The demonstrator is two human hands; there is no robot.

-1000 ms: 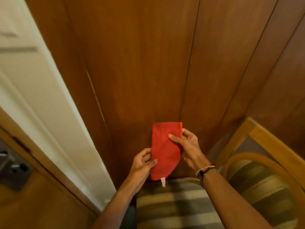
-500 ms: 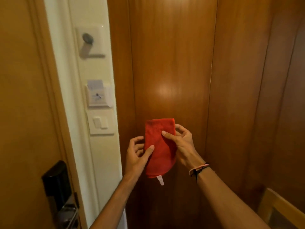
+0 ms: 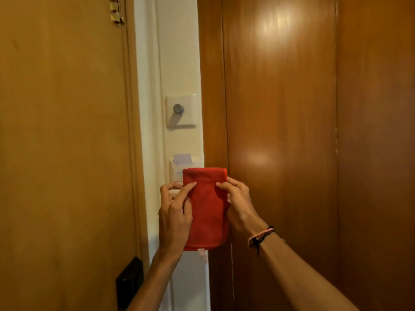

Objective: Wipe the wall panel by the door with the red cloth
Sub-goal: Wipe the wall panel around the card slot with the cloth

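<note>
Here, red cloth: folded into a tall rectangle, plain weave, small pale tag hanging from the bottom edge. Long axis stood vertical, folded top edge uppermost. Held up between both hands, in front of the seam where the cream wall strip met the wood wall panel. Left hand pinched the left edge, thumb across the front; right hand pinched the right edge (bracelets on that wrist). Versus half a second earlier: cloth squarer to the camera, view raised, door hinge newly visible.
</note>
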